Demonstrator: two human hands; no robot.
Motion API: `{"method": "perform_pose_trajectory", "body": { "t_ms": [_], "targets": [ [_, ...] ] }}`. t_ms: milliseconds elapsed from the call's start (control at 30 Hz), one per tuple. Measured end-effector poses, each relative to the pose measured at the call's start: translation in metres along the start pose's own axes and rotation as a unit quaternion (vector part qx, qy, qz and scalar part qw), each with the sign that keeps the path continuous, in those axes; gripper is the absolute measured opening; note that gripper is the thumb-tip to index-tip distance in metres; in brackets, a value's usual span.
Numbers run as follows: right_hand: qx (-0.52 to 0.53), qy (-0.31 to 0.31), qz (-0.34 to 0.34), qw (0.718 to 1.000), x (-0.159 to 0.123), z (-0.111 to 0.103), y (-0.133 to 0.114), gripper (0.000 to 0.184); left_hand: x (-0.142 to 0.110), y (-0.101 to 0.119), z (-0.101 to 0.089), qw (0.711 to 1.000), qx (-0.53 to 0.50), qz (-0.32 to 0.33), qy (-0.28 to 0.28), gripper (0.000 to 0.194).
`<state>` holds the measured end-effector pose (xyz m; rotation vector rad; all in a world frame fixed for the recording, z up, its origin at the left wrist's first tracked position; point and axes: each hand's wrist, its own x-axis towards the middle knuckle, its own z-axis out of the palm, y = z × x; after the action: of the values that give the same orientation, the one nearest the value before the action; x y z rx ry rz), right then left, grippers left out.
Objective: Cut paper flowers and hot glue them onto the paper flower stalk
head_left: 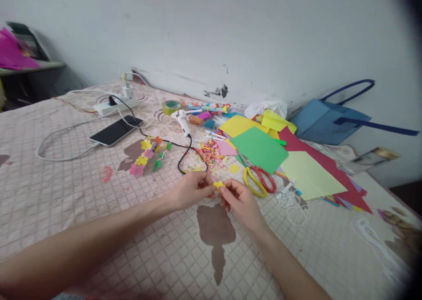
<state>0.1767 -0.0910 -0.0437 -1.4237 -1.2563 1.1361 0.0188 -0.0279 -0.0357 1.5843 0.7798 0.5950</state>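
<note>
Between the fingertips of both hands is a small yellow paper flower. My left hand pinches it from the left, and my right hand grips its right side with thumb and fingers. Just beyond the hands lies another yellow paper flower beside a heap of colourful paper scraps. Scissors with one yellow and one red handle rest to the right of my right hand. A string of coloured paper flowers lies to the left.
A white glue gun with a black cord stands behind the hands. Farther left are a phone on a cable and a power strip. Coloured paper sheets, tangled white string and a blue bag occupy the right.
</note>
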Motion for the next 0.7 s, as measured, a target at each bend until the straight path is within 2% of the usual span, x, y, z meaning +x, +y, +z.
{"method": "perform_pose_trajectory", "body": {
  "t_ms": [100, 200, 300, 367, 467, 567, 700],
  "targets": [
    [-0.024, -0.025, 0.009, 0.999, 0.001, -0.005, 0.002, 0.022, 0.001, 0.001, -0.006, 0.999, 0.039, 0.030, 0.011, 0.013],
    [-0.057, -0.069, 0.021, 0.996, 0.001, -0.012, 0.003, 0.019, -0.003, 0.008, -0.025, 0.990, 0.121, 0.063, 0.039, 0.013],
    [-0.086, -0.109, 0.039, 0.989, 0.000, -0.017, 0.005, 0.018, -0.014, 0.016, -0.056, 0.964, 0.243, 0.070, 0.086, 0.013],
    [-0.114, -0.119, 0.040, 0.986, 0.000, -0.019, 0.006, 0.018, -0.023, 0.018, -0.076, 0.931, 0.337, 0.065, 0.122, 0.014],
    [-0.175, -0.099, 0.020, 0.979, 0.000, -0.021, 0.009, 0.019, -0.037, 0.017, -0.096, 0.879, 0.451, 0.018, 0.154, 0.018],
    [-0.232, -0.052, -0.006, 0.971, 0.001, -0.023, 0.010, 0.011, -0.051, 0.013, -0.100, 0.847, 0.508, -0.017, 0.157, 0.019],
    [-0.263, 0.016, -0.025, 0.964, 0.002, -0.028, 0.009, 0.012, -0.066, 0.004, -0.102, 0.817, 0.558, 0.014, 0.148, 0.017]
  ]
}}
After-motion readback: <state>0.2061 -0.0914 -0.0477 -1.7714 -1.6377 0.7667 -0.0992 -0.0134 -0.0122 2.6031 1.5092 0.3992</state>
